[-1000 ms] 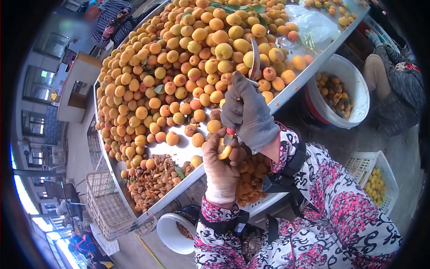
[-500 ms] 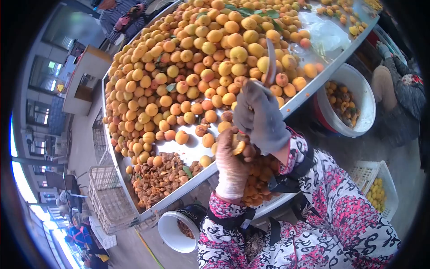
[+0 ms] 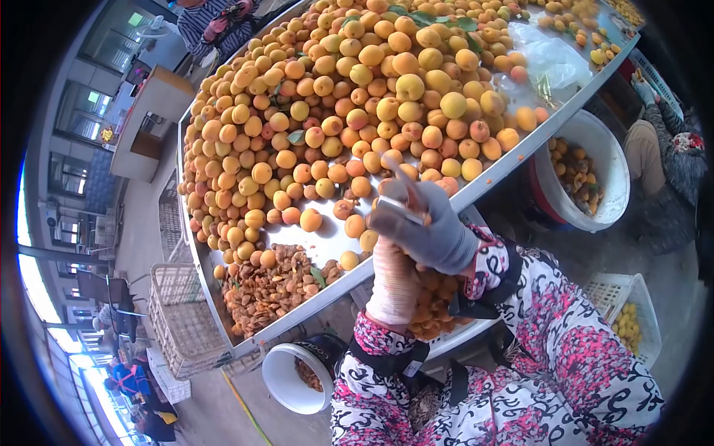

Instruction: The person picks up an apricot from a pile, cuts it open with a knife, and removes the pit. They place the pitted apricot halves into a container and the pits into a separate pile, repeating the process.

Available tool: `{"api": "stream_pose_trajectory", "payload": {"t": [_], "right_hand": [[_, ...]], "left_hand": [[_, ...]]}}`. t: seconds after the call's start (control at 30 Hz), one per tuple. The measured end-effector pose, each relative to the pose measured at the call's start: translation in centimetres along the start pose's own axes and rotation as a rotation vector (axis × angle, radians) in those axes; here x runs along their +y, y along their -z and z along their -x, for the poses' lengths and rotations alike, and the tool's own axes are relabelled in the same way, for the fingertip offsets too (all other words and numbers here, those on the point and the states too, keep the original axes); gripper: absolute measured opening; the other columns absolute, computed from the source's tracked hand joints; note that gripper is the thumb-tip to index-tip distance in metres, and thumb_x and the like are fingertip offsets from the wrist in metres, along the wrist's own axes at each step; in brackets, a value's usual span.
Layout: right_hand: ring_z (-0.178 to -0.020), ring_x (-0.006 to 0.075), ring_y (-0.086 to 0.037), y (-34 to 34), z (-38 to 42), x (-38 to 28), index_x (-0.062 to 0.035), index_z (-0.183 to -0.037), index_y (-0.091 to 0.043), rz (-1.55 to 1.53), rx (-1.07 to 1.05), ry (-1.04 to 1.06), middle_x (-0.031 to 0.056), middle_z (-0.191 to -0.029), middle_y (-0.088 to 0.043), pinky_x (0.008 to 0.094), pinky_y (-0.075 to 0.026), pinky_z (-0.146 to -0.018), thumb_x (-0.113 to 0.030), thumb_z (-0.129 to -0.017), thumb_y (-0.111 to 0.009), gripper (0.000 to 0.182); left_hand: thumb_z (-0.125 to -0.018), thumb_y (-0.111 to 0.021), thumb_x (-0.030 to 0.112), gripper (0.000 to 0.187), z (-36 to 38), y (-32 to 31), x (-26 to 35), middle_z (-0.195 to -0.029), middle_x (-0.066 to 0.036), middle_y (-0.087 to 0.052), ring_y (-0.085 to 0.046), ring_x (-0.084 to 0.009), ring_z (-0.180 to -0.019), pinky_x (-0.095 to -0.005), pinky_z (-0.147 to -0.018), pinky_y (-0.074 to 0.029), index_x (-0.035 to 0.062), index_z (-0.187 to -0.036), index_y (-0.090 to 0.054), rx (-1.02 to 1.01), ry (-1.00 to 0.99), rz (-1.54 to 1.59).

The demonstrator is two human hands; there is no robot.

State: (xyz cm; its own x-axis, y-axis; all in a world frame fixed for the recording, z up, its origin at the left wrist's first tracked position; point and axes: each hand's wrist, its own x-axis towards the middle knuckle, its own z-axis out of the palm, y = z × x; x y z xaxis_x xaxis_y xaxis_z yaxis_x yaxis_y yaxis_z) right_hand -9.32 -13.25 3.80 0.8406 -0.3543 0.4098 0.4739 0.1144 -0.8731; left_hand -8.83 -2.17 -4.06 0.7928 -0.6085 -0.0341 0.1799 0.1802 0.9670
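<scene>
My right hand [image 3: 430, 227], in a grey glove, is closed around a knife [image 3: 401, 210], whose blade is partly blurred. It lies over the fingers of my left hand [image 3: 394, 281], in a whitish glove. What the left fingers hold is hidden behind the right hand. Both hands are at the near edge of a metal table [image 3: 327, 296] heaped with orange-yellow apricots [image 3: 320, 111]. Below and behind my wrists is a crate of apricot pieces [image 3: 435, 308]. A pile of brown pits or scraps [image 3: 271, 290] lies at the table's near left corner.
A white bucket [image 3: 286, 379] stands below the table. Another bucket [image 3: 613, 171] with fruit is at right, near a seated co-worker [image 3: 673, 149]. White crate [image 3: 632, 286] at lower right, stacked crates [image 3: 186, 327] at left. A person in stripes [image 3: 212, 30] is across the table.
My right hand has turned and come down over my left hand; the knife no longer points up over the fruit. The apricot piece seen in my left hand is now hidden.
</scene>
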Motion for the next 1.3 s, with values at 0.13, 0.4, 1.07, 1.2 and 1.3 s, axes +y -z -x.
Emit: {"api": "stream_pose_trajectory", "payload": {"t": [0.13, 0.4, 1.07, 1.2, 1.3], "right_hand": [[-0.048, 0.0173, -0.048, 0.2, -0.2, 1.3, -0.0068, -0.068, -0.055, 0.344, -0.144, 0.177, 0.0043, -0.054, -0.048, 0.0254, -0.039, -0.048, -0.026, -0.08, -0.07, 0.027], [-0.064, 0.028, -0.056, -0.9, 0.8, 2.6, -0.0101, -0.071, -0.054, 0.407, -0.34, 0.403, 0.0073, -0.07, -0.054, 0.0376, -0.042, -0.056, -0.012, -0.058, -0.07, 0.021], [-0.077, 0.0313, -0.063, 2.7, -0.9, 6.1, -0.0087, -0.101, -0.055, 0.75, -0.14, -0.311, 0.0148, -0.082, -0.063, 0.0369, -0.049, -0.065, -0.03, -0.081, -0.061, 0.03], [-0.078, 0.034, -0.062, 2.8, -1.3, 5.7, -0.0071, -0.101, -0.055, 0.667, -0.077, -0.326, 0.0156, -0.08, -0.063, 0.0398, -0.048, -0.067, -0.033, -0.083, -0.059, 0.031], [-0.077, 0.033, -0.063, 2.8, -1.2, 4.7, -0.004, -0.099, -0.054, 0.584, -0.084, -0.352, 0.0159, -0.079, -0.063, 0.0381, -0.048, -0.066, -0.033, -0.086, -0.058, 0.032]], "left_hand": [[-0.09, -0.053, 0.033, 0.042, -1.8, 0.0, -0.5, -0.108, -0.005, -0.055, -0.056, -0.0172, -0.093, -0.0287, -0.073, -0.049, 0.0053, -0.121, -0.047, 0.154, -0.143, -0.256], [-0.09, -0.053, 0.021, 0.035, -2.4, 3.3, -1.1, -0.111, -0.006, -0.053, -0.054, -0.0187, -0.1, -0.0316, -0.087, -0.045, 0.0016, -0.119, -0.047, 0.019, -0.197, -0.062], [-0.093, -0.043, 0.024, 0.03, -1.7, 1.1, 4.5, -0.107, -0.006, -0.051, -0.051, -0.0158, -0.098, -0.0299, -0.089, -0.041, 0.0059, -0.115, -0.05, 0.272, 0.04, -0.185], [-0.09, -0.049, 0.017, 0.029, 0.6, 1.1, 6.5, -0.107, -0.006, -0.053, -0.05, -0.016, -0.1, -0.0275, -0.091, -0.038, 0.004, -0.116, -0.051, 0.0, 0.179, -0.371], [-0.084, -0.058, 0.016, 0.036, -0.3, 3.5, 5.5, -0.107, -0.008, -0.055, -0.049, -0.0175, -0.101, -0.0287, -0.091, -0.038, 0.0032, -0.118, -0.051, 0.234, -0.155, -0.754]]}}
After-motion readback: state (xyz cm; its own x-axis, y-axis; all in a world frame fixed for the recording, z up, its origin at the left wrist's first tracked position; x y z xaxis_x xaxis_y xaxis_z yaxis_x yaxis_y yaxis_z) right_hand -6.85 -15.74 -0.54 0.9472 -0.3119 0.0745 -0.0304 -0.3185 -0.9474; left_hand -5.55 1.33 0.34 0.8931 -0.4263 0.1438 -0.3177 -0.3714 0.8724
